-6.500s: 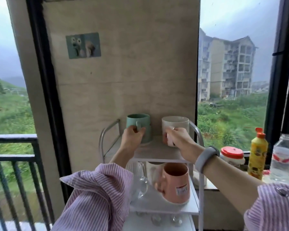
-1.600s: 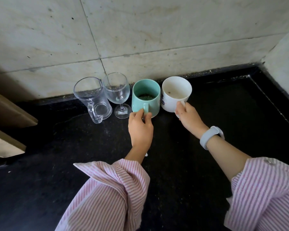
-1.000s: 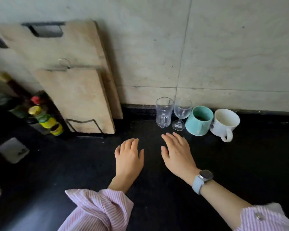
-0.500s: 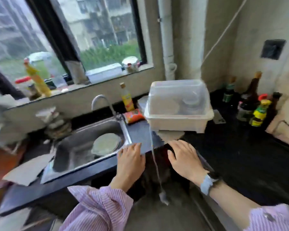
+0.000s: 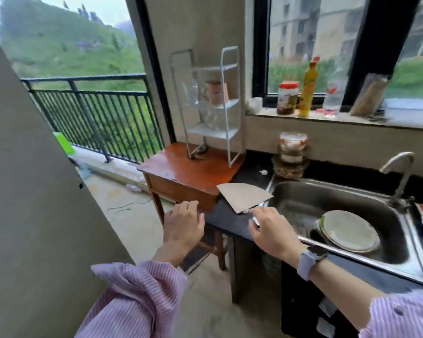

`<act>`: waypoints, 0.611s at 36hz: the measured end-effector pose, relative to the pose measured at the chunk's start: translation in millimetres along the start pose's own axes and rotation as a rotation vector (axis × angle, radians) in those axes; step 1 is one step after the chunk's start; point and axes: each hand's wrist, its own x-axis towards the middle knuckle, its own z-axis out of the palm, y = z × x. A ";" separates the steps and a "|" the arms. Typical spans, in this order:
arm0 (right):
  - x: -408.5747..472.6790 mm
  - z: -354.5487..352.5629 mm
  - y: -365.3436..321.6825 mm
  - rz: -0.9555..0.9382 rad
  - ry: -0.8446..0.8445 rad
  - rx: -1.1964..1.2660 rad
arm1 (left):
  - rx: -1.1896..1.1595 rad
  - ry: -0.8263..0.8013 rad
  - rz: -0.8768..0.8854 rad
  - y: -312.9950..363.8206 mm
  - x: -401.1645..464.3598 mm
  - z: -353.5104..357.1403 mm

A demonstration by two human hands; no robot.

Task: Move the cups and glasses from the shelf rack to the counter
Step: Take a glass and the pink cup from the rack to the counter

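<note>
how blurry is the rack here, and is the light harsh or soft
Head view: the shelf rack is smeared by motion blur, so the pink cup and the glassware beside it are only vague shapes; the hands are sharper. Daylight from the windows is soft and overcast, with no hard shadows. Wide-angle distortion bends the edges.

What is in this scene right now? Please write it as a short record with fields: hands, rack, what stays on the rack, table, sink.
left hand: left hand open, holding nothing
right hand: right hand open, holding nothing, watch on the wrist
rack: white shelf rack standing on the wooden table
top shelf: nothing on it
middle shelf: pink mug and clear glassware, blurred
sink: steel sink with a plate inside
</note>
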 end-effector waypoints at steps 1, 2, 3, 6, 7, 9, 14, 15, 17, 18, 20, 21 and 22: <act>19.3 8.2 -7.4 -0.028 -0.009 0.005 | 0.001 0.012 -0.029 -14.3 9.9 0.0; 38.8 15.9 -14.3 -0.053 -0.019 0.018 | 0.000 0.023 -0.057 -27.4 20.7 -0.1; 58.7 23.0 -20.6 -0.076 -0.028 0.036 | 0.002 0.032 -0.082 -39.8 32.6 0.1; 119.7 40.2 -34.8 -0.144 -0.041 0.068 | 0.042 0.053 -0.121 -71.0 77.0 0.5; 140.3 44.0 -38.4 -0.167 -0.040 0.065 | 0.049 0.058 -0.131 -79.2 94.0 -0.6; 182.3 48.3 -44.7 -0.190 -0.038 0.050 | 0.047 0.073 -0.145 -92.0 130.6 -4.7; 277.7 51.1 -55.8 -0.194 0.001 0.032 | -0.001 0.144 -0.127 -107.9 218.2 -14.9; 293.9 51.6 -57.9 -0.192 -0.006 0.039 | -0.012 0.160 -0.116 -110.0 233.0 -15.6; 323.8 52.7 -62.7 -0.175 -0.036 0.059 | -0.042 0.188 -0.094 -114.8 260.9 -16.4; 338.2 53.2 -65.0 -0.165 -0.053 0.065 | -0.055 0.202 -0.085 -118.0 274.7 -16.4; 364.9 54.0 -68.6 -0.152 -0.073 0.067 | -0.082 0.220 -0.067 -125.5 302.4 -14.9; 378.3 54.4 -69.5 -0.148 -0.072 0.069 | -0.097 0.224 -0.055 -129.8 317.3 -13.6; 391.3 55.1 -69.5 -0.144 -0.066 0.077 | -0.111 0.228 -0.045 -134.2 332.4 -11.4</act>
